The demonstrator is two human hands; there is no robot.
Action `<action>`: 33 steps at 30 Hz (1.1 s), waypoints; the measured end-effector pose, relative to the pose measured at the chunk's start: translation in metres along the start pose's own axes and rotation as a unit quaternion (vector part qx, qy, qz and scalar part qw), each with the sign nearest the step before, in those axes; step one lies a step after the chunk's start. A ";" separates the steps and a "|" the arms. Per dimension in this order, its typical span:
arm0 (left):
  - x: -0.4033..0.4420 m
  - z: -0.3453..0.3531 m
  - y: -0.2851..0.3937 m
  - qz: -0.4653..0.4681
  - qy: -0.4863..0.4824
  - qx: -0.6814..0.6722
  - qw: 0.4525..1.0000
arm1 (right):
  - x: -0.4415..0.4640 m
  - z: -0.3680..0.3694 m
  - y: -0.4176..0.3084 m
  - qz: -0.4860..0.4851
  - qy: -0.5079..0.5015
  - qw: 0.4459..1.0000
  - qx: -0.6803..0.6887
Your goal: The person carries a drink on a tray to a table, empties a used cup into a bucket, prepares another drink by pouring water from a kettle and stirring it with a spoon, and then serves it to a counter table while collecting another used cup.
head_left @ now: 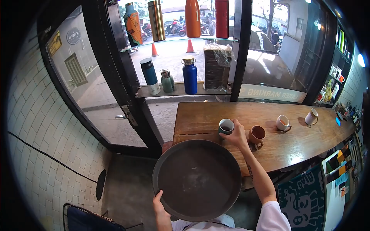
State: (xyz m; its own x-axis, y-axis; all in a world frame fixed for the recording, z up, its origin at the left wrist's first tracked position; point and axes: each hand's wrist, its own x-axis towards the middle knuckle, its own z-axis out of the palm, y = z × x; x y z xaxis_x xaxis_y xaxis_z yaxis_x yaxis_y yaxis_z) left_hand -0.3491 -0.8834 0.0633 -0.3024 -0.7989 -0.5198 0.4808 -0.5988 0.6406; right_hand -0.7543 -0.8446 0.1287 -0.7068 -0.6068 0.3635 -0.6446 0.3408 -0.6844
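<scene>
My left hand (pixel 159 204) grips the lower left rim of a round dark tray (pixel 198 177), which has nothing on it but pale marks. Beyond the tray's top right edge, my right hand (pixel 236 135) is closed around a dark green cup (pixel 226 126) with a pale inside and some dark liquid. Just right of that hand stands a terracotta cup (pixel 257 134) on the wooden table (pixel 200 119). A white cup (pixel 283 122) with a brownish inside and a pale mug (pixel 311 116) stand farther right on the table.
Bottles, including a blue one (pixel 190 77), stand on window shelves behind the table. A glass door (pixel 100 84) is at the left. At the lower left is a dark chair (pixel 86 219). A teal patterned panel (pixel 302 200) is at the lower right.
</scene>
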 end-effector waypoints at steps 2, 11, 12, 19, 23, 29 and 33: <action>0.000 -0.002 0.000 -0.020 -0.019 -0.007 1.000 | -0.001 0.001 0.003 0.001 0.003 1.000 0.004; -0.003 -0.005 -0.004 -0.028 -0.027 0.001 0.999 | -0.035 -0.045 0.006 -0.053 0.153 0.982 -0.093; -0.006 -0.003 -0.005 -0.026 -0.026 0.001 0.999 | -0.048 -0.062 0.009 -0.033 0.176 0.976 -0.126; -0.015 0.003 -0.003 -0.050 -0.053 0.012 0.997 | -0.105 -0.095 0.058 0.157 0.161 0.962 -0.157; -0.020 0.006 -0.004 -0.042 -0.052 0.036 0.997 | -0.105 -0.080 0.103 0.118 0.143 0.983 -0.010; -0.021 -0.003 -0.013 -0.046 -0.050 0.019 0.997 | -0.092 -0.104 0.070 0.304 0.009 0.895 0.325; -0.032 -0.011 -0.028 -0.013 -0.011 0.036 0.999 | -0.090 -0.101 0.088 0.321 -0.013 0.858 0.401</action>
State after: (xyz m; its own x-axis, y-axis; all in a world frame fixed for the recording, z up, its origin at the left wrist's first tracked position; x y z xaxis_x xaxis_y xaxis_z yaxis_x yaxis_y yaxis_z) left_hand -0.3436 -0.8403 0.0555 -0.3330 -0.7838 -0.5242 0.4129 -0.6210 0.6663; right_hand -0.7774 -0.6879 0.0993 -0.8278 -0.4982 -0.2580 0.2906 0.0125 -0.9567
